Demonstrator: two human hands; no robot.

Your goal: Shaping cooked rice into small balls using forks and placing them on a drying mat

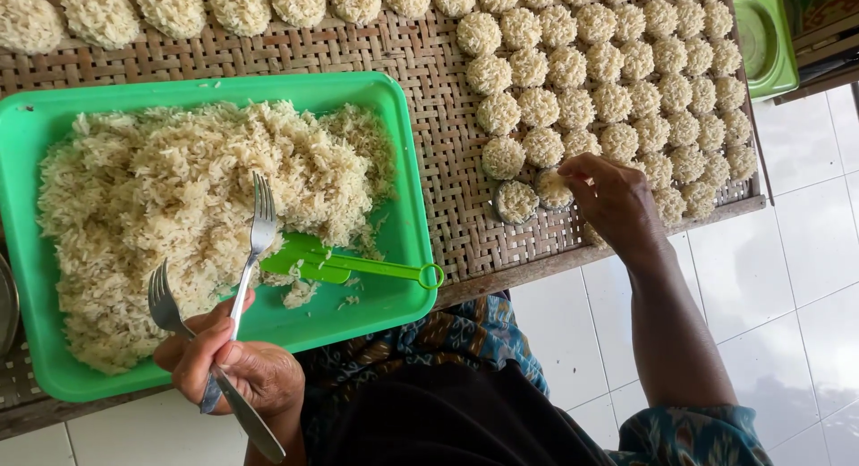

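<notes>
Your left hand (234, 369) grips two forks (243, 267) over the green tray (394, 144), still heaped with rice (170, 207). Right of the tray, your right hand (613, 202) pinches a rice round (553, 189) among many finished rounds (617, 63).

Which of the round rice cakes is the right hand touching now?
The rice cake at the cluster's lower left edge, under the right hand's fingers, beside one cake further left.

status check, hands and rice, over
Left hand shut on two forks over green tray of rice. Right hand pressing rice cake on woven mat. Green scoop lying in tray.
</notes>
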